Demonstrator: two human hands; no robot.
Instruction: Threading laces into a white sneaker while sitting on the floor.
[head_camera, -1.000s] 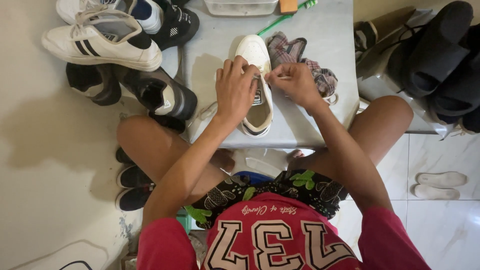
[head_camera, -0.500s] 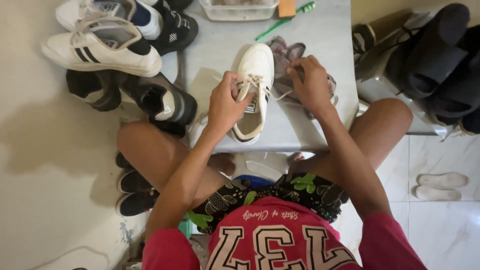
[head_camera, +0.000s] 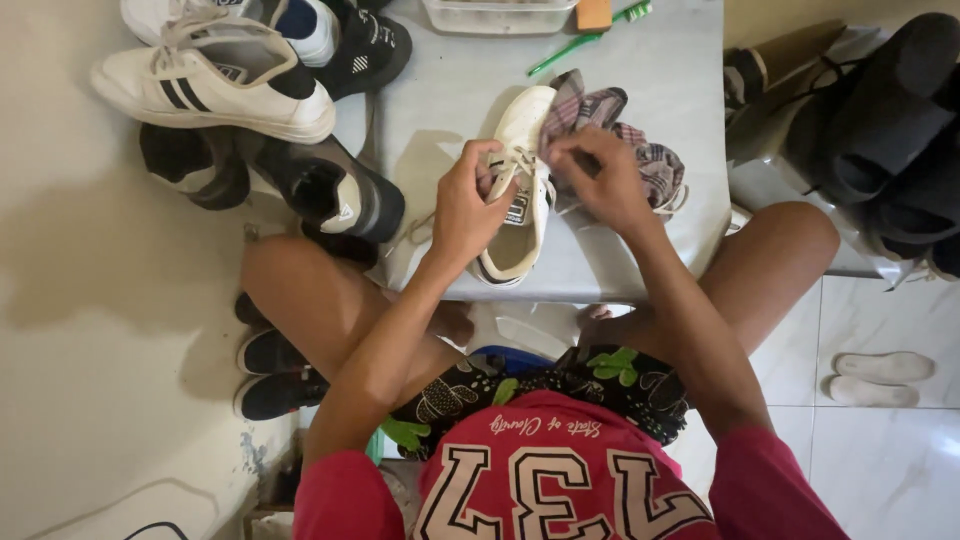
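Observation:
A white sneaker lies on the grey table, toe pointing away from me. My left hand pinches its white lace at the tongue, fingers closed on it. My right hand grips the lace from the right side, partly resting over a plaid patterned shoe that lies beside the sneaker. The laces between my fingers are mostly hidden.
A white sneaker with black stripes and black shoes pile at the left. A green toothbrush and a clear tub sit at the table's far edge. Black sandals stack at the right; white insoles lie on the tiles.
Both hands have shifted slightly up the sneaker and come closer together over its laces. The sneaker has turned a little on the table.

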